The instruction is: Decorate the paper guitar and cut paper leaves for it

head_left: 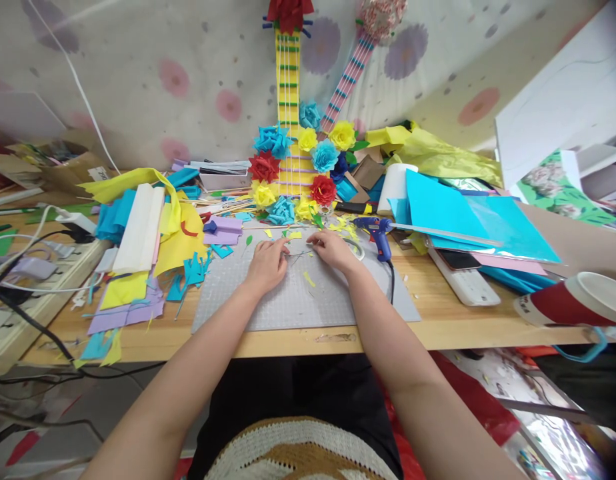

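Observation:
Both of my hands are low over the grey cutting mat (228,300), a short gap between them. My left hand (269,267) lies palm down with its fingers curled together. Thumb and fingertips meet in a pinch on my right hand (333,251). Thin dark wire-like strands (301,255) cross the gap; whether either hand grips them is too small to tell. Behind my hands stands a yellow paper guitar (288,87) covered with crepe paper flowers. A blue glue gun (378,233) rests right of my right hand, near a roll of tape (357,250).
White and yellow crepe paper rolls (138,230) and blue scraps (195,268) lie left of the mat. At the far left is a power strip (53,297) with cables. Blue sheets (448,207), a white phone-like object (465,280) and a paper cup (578,300) are on the right.

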